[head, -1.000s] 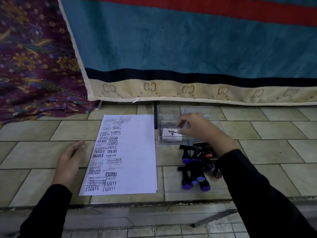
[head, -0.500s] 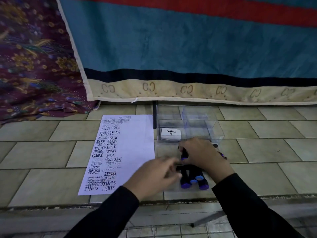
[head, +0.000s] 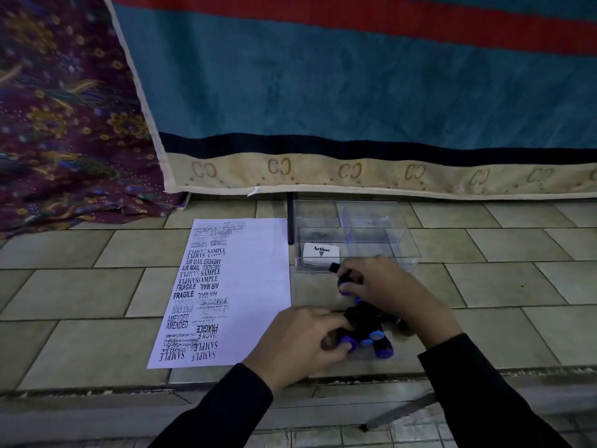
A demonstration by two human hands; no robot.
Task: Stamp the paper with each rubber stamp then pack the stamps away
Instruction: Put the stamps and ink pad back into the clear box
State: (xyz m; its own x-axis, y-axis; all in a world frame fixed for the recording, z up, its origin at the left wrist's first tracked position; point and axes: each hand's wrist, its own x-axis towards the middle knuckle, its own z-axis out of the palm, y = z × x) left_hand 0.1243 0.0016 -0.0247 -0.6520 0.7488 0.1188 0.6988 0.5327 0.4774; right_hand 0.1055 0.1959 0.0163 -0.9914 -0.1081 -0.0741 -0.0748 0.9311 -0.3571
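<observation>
Head view: clutches stamp pile [head: 368,323] in left hand [head: 302,339], pinches single stamp [head: 341,275] in right hand [head: 382,286], likely for clear box [head: 405,253].

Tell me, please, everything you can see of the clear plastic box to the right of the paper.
The clear box is a transparent, lidless case that looks like rigid plastic, split by clear dividers into compartments. It stands upright on the tiled surface, just right of the stamped paper and before the hanging blue cloth. Its front left compartment holds a white pad labelled Artline; the others look empty. The right hand, gripping a black stamp, overlaps its front wall; contact cannot be told.
</observation>
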